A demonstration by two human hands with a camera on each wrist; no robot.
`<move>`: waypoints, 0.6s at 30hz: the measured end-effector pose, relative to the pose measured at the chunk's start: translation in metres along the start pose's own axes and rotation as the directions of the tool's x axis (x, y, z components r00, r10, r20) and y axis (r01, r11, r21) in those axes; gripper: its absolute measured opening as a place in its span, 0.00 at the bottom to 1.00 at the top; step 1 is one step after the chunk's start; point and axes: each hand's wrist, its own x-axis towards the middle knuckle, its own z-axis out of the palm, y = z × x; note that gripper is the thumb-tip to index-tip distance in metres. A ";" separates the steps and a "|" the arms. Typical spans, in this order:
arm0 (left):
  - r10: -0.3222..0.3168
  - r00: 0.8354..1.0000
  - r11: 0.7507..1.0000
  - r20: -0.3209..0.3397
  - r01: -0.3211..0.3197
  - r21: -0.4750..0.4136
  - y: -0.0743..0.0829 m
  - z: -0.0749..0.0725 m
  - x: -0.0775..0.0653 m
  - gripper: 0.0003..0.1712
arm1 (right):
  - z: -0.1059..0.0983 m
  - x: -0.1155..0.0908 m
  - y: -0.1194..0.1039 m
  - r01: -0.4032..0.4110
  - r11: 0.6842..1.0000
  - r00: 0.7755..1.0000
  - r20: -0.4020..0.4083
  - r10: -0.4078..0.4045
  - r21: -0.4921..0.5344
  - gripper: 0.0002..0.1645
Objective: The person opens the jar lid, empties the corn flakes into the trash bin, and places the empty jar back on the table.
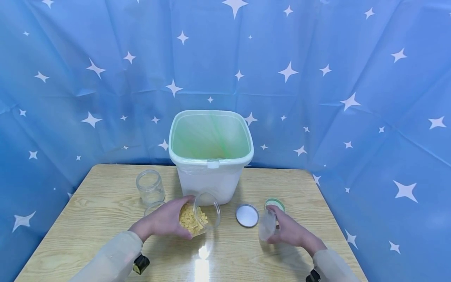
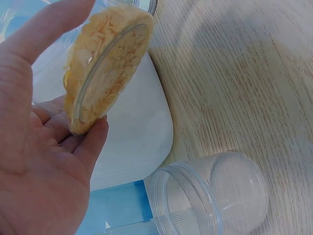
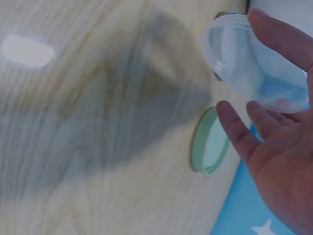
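Note:
My left hand (image 1: 169, 219) grips a clear jar (image 1: 213, 207), tipped on its side with its mouth toward the right. Small yellow pieces (image 1: 192, 219) lie inside it, packed against the base in the left wrist view. My right hand (image 1: 287, 231) holds a small translucent plastic cup (image 3: 239, 58) by its sides, tilted, with fingers and thumb around it. No contents show in the cup. Just beyond the right hand lies a green-rimmed lid (image 3: 208, 139). A round lid with a dark rim (image 1: 247, 215) rests flat between the two hands.
A large white bin (image 1: 211, 178) with a liner stands at the back middle of the wooden table (image 1: 116, 219). Left of it is a clear jar (image 1: 150, 187). Another clear rim (image 1: 152, 206) is partly hidden behind the left hand. A blue starry curtain (image 1: 299, 98) hangs behind.

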 end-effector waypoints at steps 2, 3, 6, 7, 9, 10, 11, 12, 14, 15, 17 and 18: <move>0.000 1.000 1.000 -0.002 0.000 0.002 0.000 0.000 0.000 0.66 | 0.001 -0.001 0.004 -0.008 1.000 1.000 -0.004 0.008 -0.004 0.66; -0.001 1.000 1.000 -0.003 0.001 0.001 0.000 0.000 0.000 0.66 | 0.002 -0.001 0.005 -0.015 1.000 1.000 -0.008 0.015 -0.010 0.66; -0.004 1.000 1.000 -0.005 0.003 -0.003 0.001 0.000 0.000 0.65 | 0.003 -0.003 0.009 -0.033 0.999 0.999 -0.027 0.032 -0.043 0.66; -0.003 1.000 1.000 -0.003 0.003 -0.007 0.001 0.000 0.000 0.65 | 0.003 -0.004 0.009 -0.036 0.997 0.999 -0.035 0.034 -0.065 0.65; 0.000 1.000 1.000 -0.002 0.000 -0.010 0.001 0.000 0.000 0.64 | 0.003 -0.005 0.011 -0.042 0.992 0.998 -0.045 0.037 -0.116 0.66; 0.001 1.000 1.000 -0.003 -0.001 -0.009 0.001 -0.001 0.000 0.64 | 0.003 -0.006 0.011 -0.043 0.989 0.998 -0.049 0.037 -0.141 0.66; 0.002 1.000 1.000 -0.003 -0.002 -0.008 0.001 -0.001 0.001 0.64 | 0.003 -0.006 0.011 -0.043 0.986 0.998 -0.050 0.035 -0.160 0.66; 0.003 1.000 1.000 -0.003 -0.003 -0.006 0.001 -0.001 0.001 0.64 | 0.003 -0.007 0.011 -0.044 0.983 0.998 -0.050 0.035 -0.179 0.67; 0.002 1.000 1.000 -0.005 -0.002 -0.003 0.001 0.000 0.001 0.64 | 0.004 -0.008 0.011 -0.049 0.978 0.998 -0.049 0.040 -0.202 0.67; 0.001 1.000 1.000 -0.005 -0.001 -0.006 0.001 0.000 0.001 0.64 | 0.005 -0.009 0.012 -0.056 0.976 0.998 -0.051 0.047 -0.208 0.67; 0.000 1.000 1.000 -0.003 0.000 -0.007 0.001 0.000 0.001 0.64 | 0.006 -0.012 0.012 -0.071 0.972 0.997 -0.051 0.061 -0.223 0.66; 0.002 1.000 1.000 -0.001 -0.002 -0.009 0.000 0.000 0.001 0.64 | 0.007 -0.013 0.013 -0.079 0.969 0.996 -0.053 0.068 -0.233 0.66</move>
